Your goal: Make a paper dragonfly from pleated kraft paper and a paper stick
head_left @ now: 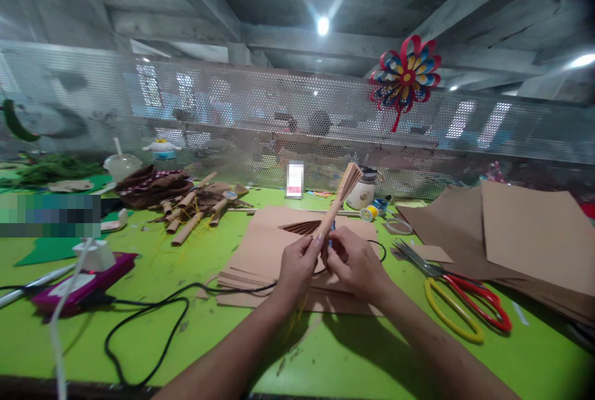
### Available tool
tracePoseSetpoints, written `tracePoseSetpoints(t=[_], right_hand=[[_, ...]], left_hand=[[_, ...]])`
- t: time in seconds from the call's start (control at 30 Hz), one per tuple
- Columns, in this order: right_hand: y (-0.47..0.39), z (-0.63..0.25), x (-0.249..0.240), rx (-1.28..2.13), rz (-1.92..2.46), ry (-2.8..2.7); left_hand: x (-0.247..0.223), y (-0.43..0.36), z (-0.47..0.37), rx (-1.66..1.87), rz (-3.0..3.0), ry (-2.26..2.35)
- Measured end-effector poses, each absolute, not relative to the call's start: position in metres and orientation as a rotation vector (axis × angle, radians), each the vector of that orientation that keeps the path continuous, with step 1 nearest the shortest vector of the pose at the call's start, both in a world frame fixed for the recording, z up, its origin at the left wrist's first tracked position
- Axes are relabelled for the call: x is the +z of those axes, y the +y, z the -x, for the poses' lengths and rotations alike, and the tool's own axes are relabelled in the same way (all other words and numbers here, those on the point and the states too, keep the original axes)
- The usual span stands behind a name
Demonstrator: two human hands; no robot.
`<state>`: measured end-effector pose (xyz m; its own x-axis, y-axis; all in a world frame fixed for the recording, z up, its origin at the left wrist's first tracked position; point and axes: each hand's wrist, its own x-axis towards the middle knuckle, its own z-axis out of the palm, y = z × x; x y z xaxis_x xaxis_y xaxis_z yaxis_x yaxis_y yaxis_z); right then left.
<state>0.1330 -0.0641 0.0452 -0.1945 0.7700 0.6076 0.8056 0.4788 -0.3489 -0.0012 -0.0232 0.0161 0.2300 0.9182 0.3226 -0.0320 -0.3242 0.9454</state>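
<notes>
My left hand (297,265) is closed around a strip of pleated brown paper (338,208), tilted up to the right. Its folds fan apart at the top end, and another pleated part (302,227) spreads to the left. Close against it, my right hand (357,262) is closed with bent fingers. A bit of a blue tool (331,234) shows between these fingers and the paper; the rest is hidden. A black cord (383,251) loops out beside that hand. Under both hands lies a stack of brown paper sheets (260,251).
Scissors (446,288) with red and yellow handles lie right, near large brown sheets (534,226). Rolled paper pieces (188,229) lie left, beyond a purple power strip (83,285) with a cord. A jar (362,192) and yellow thread spool (369,213) stand behind.
</notes>
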Motion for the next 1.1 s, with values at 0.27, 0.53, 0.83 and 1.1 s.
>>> tracePoseSetpoints(t=[0.27, 0.53, 0.83, 1.1], right_hand=[[-0.064, -0.139, 0.049, -0.038, 1.259, -2.027], [-0.066, -0.150, 0.055, 0.033, 1.163, -2.113], [-0.060, -0.153, 0.050, 0.052, 1.139, -2.085], [-0.055, -0.155, 0.049, 0.037, 1.089, -2.013]], left_hand=[[0.014, -0.023, 0.002, 1.242, -1.598, 0.855], [0.015, -0.025, 0.002, 1.218, -1.625, 0.837], [0.019, -0.026, -0.001, 1.155, -1.473, 0.759], [0.020, -0.021, 0.004, 1.186, -1.420, 0.782]])
